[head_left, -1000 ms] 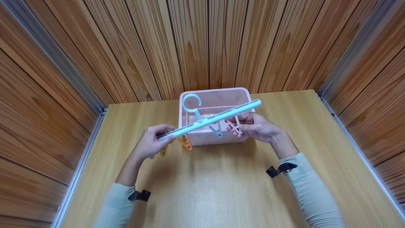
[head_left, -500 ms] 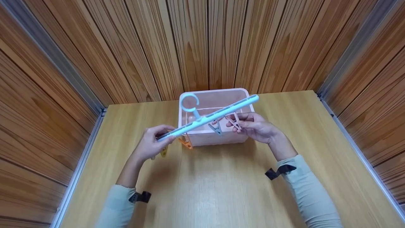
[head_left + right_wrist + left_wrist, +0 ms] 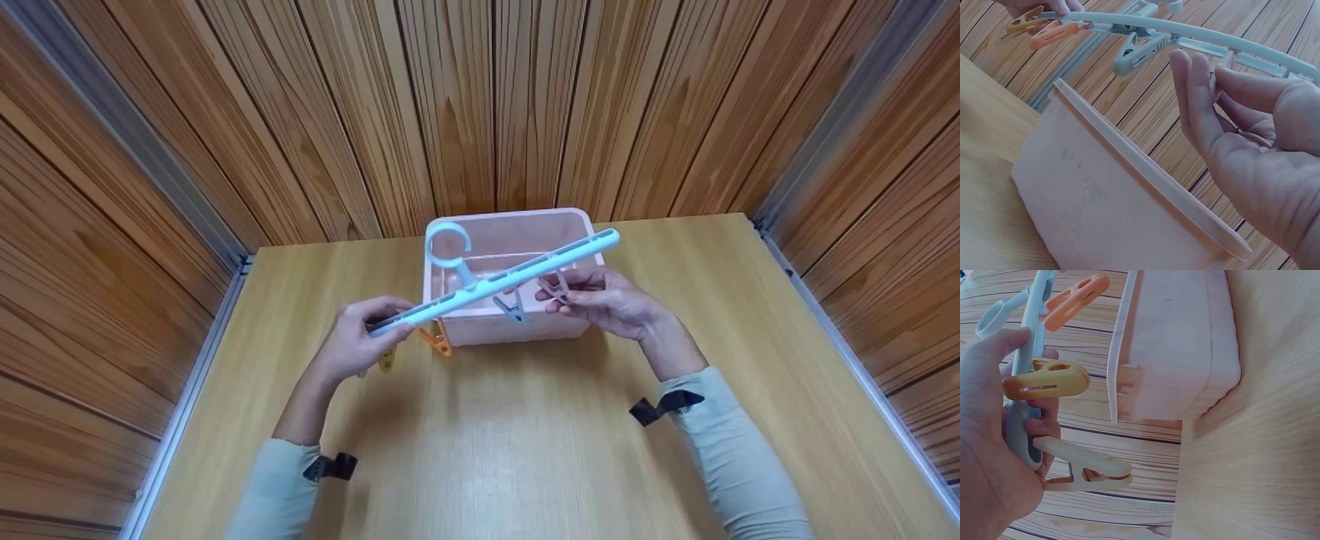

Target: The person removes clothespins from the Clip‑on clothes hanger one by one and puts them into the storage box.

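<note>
blue hanger (image 3: 510, 275) slants above the bench (image 3: 480, 450) toward the back edge, left grip (image 3: 360, 337) holding it; right grip (image 3: 611, 300) pinches a pink peg (image 3: 562, 288), likely fitting or freeing it; next calls for a squeeze.

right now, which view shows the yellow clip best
The left wrist view: the yellow clip is large and close there. Head shows only its end below the left hand; right wrist shows it small, top left.

Place: we see a booth-like work space, building type we cannot tell | Signs: wood-panelled walls (image 3: 465, 105) on three sides, grey metal strips (image 3: 135, 131) in corners, pale wooden tabletop (image 3: 487, 442) between
</note>
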Tool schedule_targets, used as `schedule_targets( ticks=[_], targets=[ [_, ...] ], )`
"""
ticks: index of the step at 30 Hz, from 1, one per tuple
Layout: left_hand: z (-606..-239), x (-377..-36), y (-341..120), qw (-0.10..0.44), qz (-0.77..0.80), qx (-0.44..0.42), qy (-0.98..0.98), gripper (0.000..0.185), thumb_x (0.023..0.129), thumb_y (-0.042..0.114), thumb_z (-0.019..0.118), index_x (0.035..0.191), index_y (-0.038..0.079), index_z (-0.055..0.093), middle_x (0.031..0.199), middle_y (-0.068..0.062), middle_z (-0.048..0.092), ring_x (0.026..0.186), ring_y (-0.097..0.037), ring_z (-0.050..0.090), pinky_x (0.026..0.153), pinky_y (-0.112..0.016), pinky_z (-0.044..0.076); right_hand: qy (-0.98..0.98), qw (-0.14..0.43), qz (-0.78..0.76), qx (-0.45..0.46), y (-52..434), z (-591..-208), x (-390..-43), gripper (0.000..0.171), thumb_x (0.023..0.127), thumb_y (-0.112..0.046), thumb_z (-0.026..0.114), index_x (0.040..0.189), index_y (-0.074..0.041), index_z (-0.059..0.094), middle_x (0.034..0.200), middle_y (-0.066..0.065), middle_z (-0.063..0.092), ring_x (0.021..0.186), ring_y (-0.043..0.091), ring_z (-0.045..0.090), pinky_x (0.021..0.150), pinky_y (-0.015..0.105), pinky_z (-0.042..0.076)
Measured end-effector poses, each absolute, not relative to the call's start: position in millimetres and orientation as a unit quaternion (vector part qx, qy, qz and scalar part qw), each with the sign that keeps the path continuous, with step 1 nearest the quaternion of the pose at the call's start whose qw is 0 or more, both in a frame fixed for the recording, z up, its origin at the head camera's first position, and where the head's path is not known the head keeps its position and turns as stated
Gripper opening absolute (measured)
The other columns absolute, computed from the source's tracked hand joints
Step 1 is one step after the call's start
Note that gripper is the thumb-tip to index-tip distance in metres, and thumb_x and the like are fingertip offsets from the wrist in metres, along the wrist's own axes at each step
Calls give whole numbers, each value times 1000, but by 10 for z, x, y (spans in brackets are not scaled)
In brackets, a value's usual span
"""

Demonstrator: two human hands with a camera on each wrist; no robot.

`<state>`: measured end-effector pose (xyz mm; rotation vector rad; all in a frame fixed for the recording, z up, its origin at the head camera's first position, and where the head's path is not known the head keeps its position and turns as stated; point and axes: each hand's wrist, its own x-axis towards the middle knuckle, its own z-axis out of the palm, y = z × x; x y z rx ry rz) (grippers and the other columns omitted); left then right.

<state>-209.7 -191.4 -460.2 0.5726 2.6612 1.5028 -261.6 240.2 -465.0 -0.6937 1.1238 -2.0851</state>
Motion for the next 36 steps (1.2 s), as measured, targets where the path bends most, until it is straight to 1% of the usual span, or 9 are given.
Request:
schedule_targets(
  ticks=[3,6,14,22,25,27,29,34,36],
  targets=[
    [-4598,-2092,-1912,15,481,182,858,24,107,18,78,129,9,81,106,-13,82,89,-18,72,82,-26,59,408,338,-803,-273,2414,-4655,-2620,51,115,12,36,145,-2,74,142,16,79,119,22,84,106,28,64],
    [-4591,-2087,-1914,8,477,184,859,24,106,17,79,129,9,81,106,-13,82,88,-17,71,82,-25,58,416,326,-802,-280,2424,-4654,-2621,51,115,12,37,145,-5,75,143,14,80,117,21,85,104,28,65],
    [-4577,-2090,-1918,-65,468,219,854,21,101,10,83,121,5,84,97,-11,82,79,-9,65,75,-21,54,541,218,-753,-306,2397,-4650,-2611,39,111,7,59,135,-14,82,124,1,85,106,12,85,95,25,68],
    [-4568,-2134,-1918,-87,470,257,840,21,99,8,84,119,4,84,96,-11,83,78,-7,65,72,-19,55,528,233,-717,-392,2410,-4672,-2613,34,112,8,58,132,-9,78,128,3,81,108,12,84,96,26,67],
    [-4566,-2144,-1926,-90,471,267,836,20,98,7,83,118,5,84,97,-11,84,78,-6,65,71,-19,55,531,233,-707,-405,2418,-4683,-2602,35,112,7,58,137,-9,76,127,2,81,109,12,83,97,27,67],
    [-4562,-2146,-1928,-92,471,271,834,20,98,7,83,118,5,84,98,-11,84,78,-5,65,70,-19,54,533,222,-708,-406,2414,-4689,-2596,33,112,6,59,139,-4,74,126,2,81,108,12,83,97,27,67],
    [-4553,-2144,-1923,-92,470,271,835,20,99,7,82,118,5,84,99,-12,85,78,-5,65,70,-20,54,543,209,-709,-399,2402,-4684,-2581,34,112,5,61,142,-6,73,124,1,81,107,12,83,97,27,68],
    [-4531,-2142,-1936,-87,465,264,841,20,99,8,83,119,5,85,102,-12,86,79,-6,68,71,-19,56,582,181,-706,-362,2367,-4658,-2528,31,111,1,65,138,-8,75,122,-2,80,103,9,83,96,27,68],
    [-4523,-2144,-1956,-84,462,263,843,21,99,8,84,120,4,84,102,-12,86,78,-7,69,70,-18,57,601,172,-700,-344,2359,-4648,-2510,30,111,1,66,139,-2,74,120,-1,80,101,9,83,95,27,68]
  ],
)
